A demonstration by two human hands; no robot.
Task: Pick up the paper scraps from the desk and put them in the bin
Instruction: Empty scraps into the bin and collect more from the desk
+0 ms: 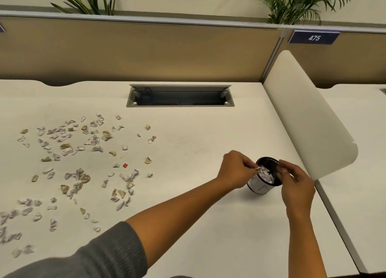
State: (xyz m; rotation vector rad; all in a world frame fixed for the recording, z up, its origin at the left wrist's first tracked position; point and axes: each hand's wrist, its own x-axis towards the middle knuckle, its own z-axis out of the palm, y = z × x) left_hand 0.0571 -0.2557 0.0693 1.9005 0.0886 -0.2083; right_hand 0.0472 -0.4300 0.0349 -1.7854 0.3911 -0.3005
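Dozens of paper scraps (79, 169) lie left of both hands; your left hand (236, 169), nearer, pinches one scrap (257, 168) over the bin (263, 189); your right hand (296, 183) grips its rim.

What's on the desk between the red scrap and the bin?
Head view: only one white crumpled paper scrap lies between the small red scrap and the black-rimmed white bin; otherwise bare white desk.

Head-worn view, downward over desk (208, 215)

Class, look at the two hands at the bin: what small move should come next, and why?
Probably the left hand should release its pinched scrap into the bin: the scrap sits at the rim over paper already inside, the right hand holds the far rim.
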